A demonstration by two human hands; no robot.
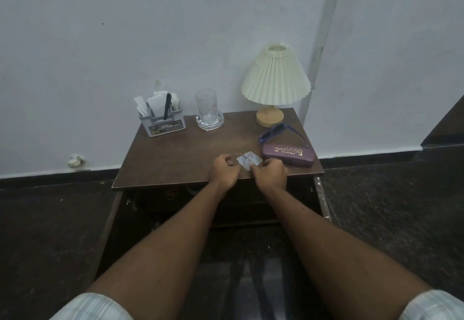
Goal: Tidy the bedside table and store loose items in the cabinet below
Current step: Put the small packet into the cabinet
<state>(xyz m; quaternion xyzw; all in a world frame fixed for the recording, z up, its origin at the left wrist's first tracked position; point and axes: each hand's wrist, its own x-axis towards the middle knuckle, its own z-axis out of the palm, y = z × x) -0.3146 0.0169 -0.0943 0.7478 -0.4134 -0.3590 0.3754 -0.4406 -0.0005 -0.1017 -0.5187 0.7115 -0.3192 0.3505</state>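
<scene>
A brown bedside table stands against the wall. Both my hands rest near its front edge. My left hand is curled into a fist with nothing visible in it. My right hand pinches the near corner of a small pale clear packet that lies flat on the tabletop between the two hands. To the right lies a purple glasses case, with blue sunglasses just behind it. Below the tabletop the cabinet is dark and looks open; its inside is hard to make out.
At the back of the table stand a grey organiser holding papers and a black pen, a clear glass on a glass coaster, and a lamp with a pleated cream shade. Dark floor lies on both sides.
</scene>
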